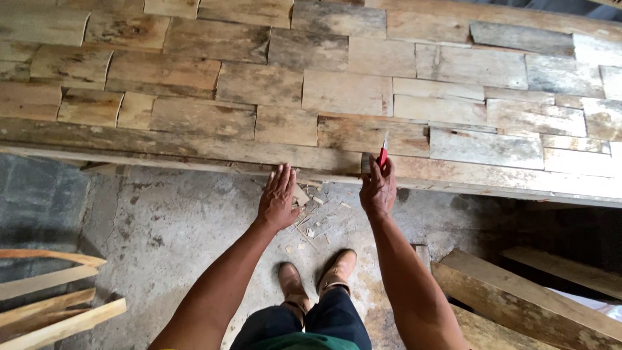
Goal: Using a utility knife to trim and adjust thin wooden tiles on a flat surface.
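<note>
Your right hand (pixel 378 189) is closed around a red-bodied marking tool (pixel 383 153), probably a pencil or marker; which one cannot be told at this size. Its tip points up and away from you, onto the near board (pixel 194 146) of the wooden panel (pixel 350 91). The tool's long axis runs nearly straight away from your body, crossing the board's grain, which runs left to right along the panel's front edge. Your left hand (pixel 278 198) lies flat, fingers spread and extended, holding nothing, palm down at the panel's near edge just left of the right hand. The two hands are near each other but apart, with a small gap between them. The tool tip sits just beyond your right fingers, so the right hand is plainly the nearer one to the mark point; the left only steadies at the edge. Below the hands, wood chips (pixel 310 223) are scattered on the concrete floor (pixel 168 227), just ahead of your boots (pixel 317 275). Loose planks (pixel 518 298) lie at lower right, thin offcut strips (pixel 52 304) at lower left.
</note>
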